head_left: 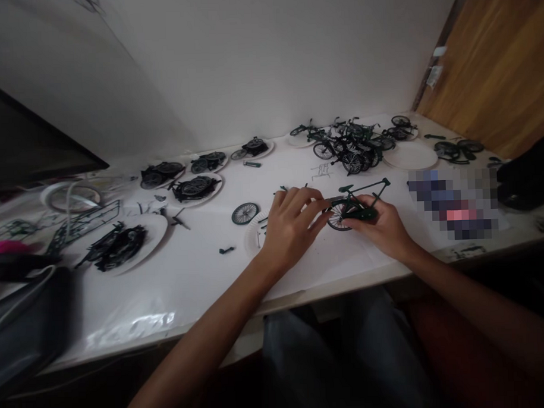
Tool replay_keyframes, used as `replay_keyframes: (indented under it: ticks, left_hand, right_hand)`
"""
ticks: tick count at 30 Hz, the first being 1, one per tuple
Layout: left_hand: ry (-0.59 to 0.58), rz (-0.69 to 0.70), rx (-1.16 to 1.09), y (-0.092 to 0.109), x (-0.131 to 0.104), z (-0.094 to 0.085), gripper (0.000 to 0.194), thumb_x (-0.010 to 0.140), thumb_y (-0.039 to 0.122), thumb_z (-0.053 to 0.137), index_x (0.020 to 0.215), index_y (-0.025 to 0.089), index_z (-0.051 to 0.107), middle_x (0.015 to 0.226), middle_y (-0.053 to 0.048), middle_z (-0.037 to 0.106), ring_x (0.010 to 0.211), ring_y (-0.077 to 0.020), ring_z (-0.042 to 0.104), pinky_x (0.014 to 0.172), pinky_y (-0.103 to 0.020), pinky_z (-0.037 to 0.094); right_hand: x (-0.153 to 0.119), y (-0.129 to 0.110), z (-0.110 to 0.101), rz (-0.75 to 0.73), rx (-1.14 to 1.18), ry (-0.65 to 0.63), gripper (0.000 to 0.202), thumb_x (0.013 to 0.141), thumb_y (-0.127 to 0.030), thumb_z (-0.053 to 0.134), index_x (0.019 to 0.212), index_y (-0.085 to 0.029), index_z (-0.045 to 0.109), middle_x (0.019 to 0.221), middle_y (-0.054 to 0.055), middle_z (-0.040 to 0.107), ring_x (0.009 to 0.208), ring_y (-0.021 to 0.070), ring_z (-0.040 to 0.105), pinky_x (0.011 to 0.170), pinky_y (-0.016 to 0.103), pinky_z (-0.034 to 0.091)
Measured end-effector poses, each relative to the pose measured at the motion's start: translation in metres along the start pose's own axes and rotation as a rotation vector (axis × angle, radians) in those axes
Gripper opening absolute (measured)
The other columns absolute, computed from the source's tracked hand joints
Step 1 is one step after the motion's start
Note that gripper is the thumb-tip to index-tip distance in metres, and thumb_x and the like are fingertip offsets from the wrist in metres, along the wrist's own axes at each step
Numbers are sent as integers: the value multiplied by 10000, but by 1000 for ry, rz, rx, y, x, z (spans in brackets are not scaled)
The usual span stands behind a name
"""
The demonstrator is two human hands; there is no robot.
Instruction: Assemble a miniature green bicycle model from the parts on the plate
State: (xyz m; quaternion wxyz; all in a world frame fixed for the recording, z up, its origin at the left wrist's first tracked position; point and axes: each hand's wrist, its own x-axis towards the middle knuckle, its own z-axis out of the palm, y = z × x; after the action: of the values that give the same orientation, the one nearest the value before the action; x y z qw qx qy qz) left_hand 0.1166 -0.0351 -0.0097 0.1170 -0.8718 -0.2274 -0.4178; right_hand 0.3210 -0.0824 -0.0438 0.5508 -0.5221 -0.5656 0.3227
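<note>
A small dark green toy bicycle, with one spoked wheel fitted, is gripped by my right hand around its lower frame. My left hand pinches at the end of the bicycle by that wheel; whatever lies between its fingertips is too small to make out. Below the left hand, partly hidden by it, is a paper plate with small parts. A loose spoked wheel rests left of that plate, and a short dark part lies nearer the front edge.
Several toy bicycles stand crowded at the back. Plates of dark parts, including a large plate, are spread along the left. A bare plate sits behind my right hand. A dark screen juts in at left; a wooden board stands right.
</note>
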Motion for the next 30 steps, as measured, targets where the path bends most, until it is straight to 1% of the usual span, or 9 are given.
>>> replay_keyframes:
  ticks: [4, 6, 8, 12, 17, 22, 24, 27, 30]
  left_hand:
    - [-61, 190, 173, 3, 1, -2, 92, 971, 124, 560, 1035, 164, 613, 1073, -106, 717, 899, -238, 630, 735, -374, 410]
    - [-101, 226, 180, 5, 1, -3, 119, 984, 96, 511, 1030, 154, 604, 1092, -125, 706, 940, -250, 627, 765, -385, 438]
    - [-126, 217, 142, 6, 0, -3, 142, 1001, 97, 469, 1037, 149, 596, 1119, -147, 688, 985, -252, 627, 809, -394, 473]
    - [-143, 91, -56, 2, -4, 1, 158, 1016, 116, 448, 1074, 149, 591, 1142, -154, 668, 1020, -223, 643, 832, -361, 535]
    - [-51, -103, -391, -4, -4, 7, 84, 981, 171, 567, 1021, 175, 641, 1027, -95, 694, 959, -172, 678, 848, -315, 567]
    - [-41, -285, -474, -2, -1, 5, 74, 923, 189, 654, 991, 186, 682, 978, -70, 733, 901, -176, 698, 790, -306, 589]
    - [-37, -319, -490, -2, -1, 5, 56, 915, 193, 667, 967, 186, 685, 954, -59, 736, 879, -169, 699, 787, -298, 588]
    - [-16, -253, -465, -5, -4, 5, 50, 933, 181, 650, 972, 186, 680, 945, -54, 735, 879, -156, 702, 786, -277, 578]
    - [-58, -46, -308, -10, -6, 1, 128, 980, 143, 561, 1050, 185, 660, 1021, -75, 735, 927, -166, 699, 803, -295, 571]
  right_hand:
    - [0, -2, 1, 17, -13, 1, 410, 670, -373, 857, 1008, -193, 710, 927, 41, 759, 867, 218, 707, 784, 357, 575]
    - [0, -3, 1, 19, -3, 4, 398, 674, -363, 852, 1004, -191, 709, 930, 41, 759, 875, 219, 708, 786, 355, 575]
    - [0, -2, 2, 13, 9, 5, 394, 678, -361, 845, 1005, -188, 708, 940, 43, 759, 883, 222, 708, 797, 362, 576]
    - [0, 0, 2, 5, 10, 6, 399, 672, -370, 847, 999, -188, 711, 939, 45, 759, 876, 221, 709, 804, 368, 579]
    - [1, 1, 1, 9, -5, 16, 384, 652, -324, 850, 984, -185, 715, 923, 48, 757, 855, 219, 702, 778, 363, 576]
    - [1, 1, 1, 21, 11, 7, 391, 671, -331, 838, 1006, -178, 705, 951, 55, 755, 869, 219, 705, 789, 360, 577]
    - [1, 1, 1, 23, 17, 14, 396, 666, -329, 840, 1006, -179, 703, 949, 53, 755, 869, 219, 707, 783, 356, 579]
    - [1, 2, 1, 27, 18, 9, 398, 658, -325, 847, 1001, -186, 701, 940, 45, 753, 870, 218, 708, 790, 355, 579]
    - [1, 3, 1, 21, 19, 8, 382, 654, -334, 852, 977, -192, 704, 938, 41, 752, 880, 216, 704, 815, 360, 573]
